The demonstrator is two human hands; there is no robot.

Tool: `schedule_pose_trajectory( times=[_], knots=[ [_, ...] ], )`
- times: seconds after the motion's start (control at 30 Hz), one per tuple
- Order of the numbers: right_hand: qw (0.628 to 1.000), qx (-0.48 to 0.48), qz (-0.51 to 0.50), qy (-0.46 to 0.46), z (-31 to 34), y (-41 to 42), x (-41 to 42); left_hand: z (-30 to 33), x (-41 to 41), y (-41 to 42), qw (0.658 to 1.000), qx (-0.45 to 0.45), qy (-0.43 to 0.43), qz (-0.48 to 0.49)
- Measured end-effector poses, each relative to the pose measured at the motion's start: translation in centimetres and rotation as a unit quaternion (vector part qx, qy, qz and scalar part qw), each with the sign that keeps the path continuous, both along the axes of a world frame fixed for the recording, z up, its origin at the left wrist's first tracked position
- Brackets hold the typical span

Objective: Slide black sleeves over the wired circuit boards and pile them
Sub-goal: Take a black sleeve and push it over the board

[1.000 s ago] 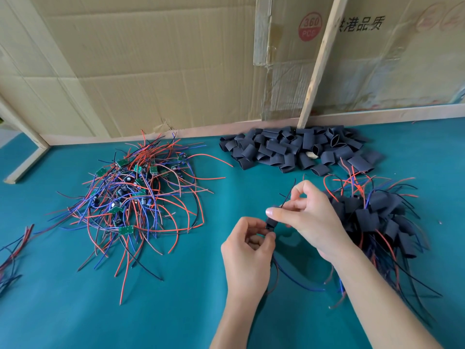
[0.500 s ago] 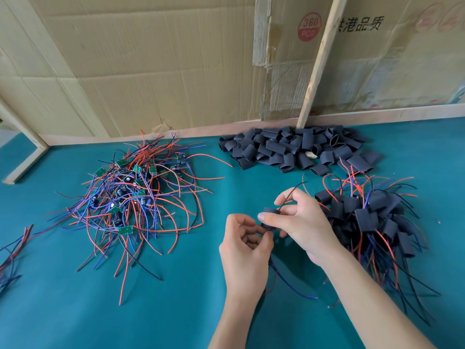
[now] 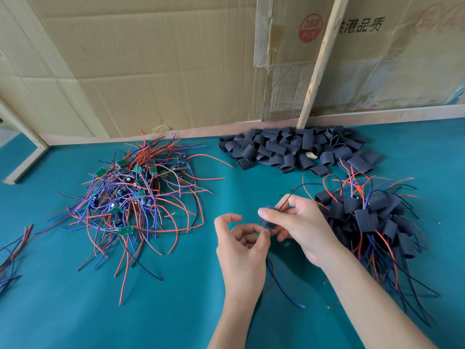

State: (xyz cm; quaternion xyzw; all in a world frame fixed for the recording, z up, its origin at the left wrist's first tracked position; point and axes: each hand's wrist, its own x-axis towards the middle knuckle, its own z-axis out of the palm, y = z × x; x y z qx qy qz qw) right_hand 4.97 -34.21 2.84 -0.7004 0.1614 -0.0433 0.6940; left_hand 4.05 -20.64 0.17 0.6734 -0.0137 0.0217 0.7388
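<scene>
Black sleeve (image 3: 266, 221) pinched by right hand (image 3: 299, 224); left hand (image 3: 242, 244) fingers curled at its lower end, grip unclear.

The flat teal tabletop covering (image 3: 176, 311) looks like matt, smooth cloth or felt. Behind it stand tan corrugated cardboard sheets (image 3: 156, 71), dull and creased, with a torn edge near the bottom and strips of glossy clear tape (image 3: 263, 34). A pale bare wooden batten (image 3: 323, 59) leans against them, unpainted and slightly rough. The short black tube sleeves (image 3: 297, 149) look like soft, matt plastic. The red, blue and black wires (image 3: 141, 202) have smooth plastic insulation, and the small green circuit boards (image 3: 125, 230) look faintly glossy.
</scene>
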Motion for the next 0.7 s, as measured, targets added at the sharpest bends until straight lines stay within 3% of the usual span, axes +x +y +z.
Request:
schedule_pose_trajectory(
  times=[0.3,0.47,0.7],
  knots=[
    [1.000,-0.026,0.008,-0.014,-0.40,0.77,0.10,0.12,-0.07,0.02,0.999,-0.036,0.011,0.011],
    [0.992,-0.118,0.029,-0.043,-0.47,0.90,-0.05,0.24,-0.03,-0.03,0.998,-0.066,0.009,0.019],
    [0.995,-0.090,0.007,-0.053,-0.37,1.03,-0.14,0.10,0.02,-0.06,0.998,-0.055,-0.006,-0.009]
  ],
)
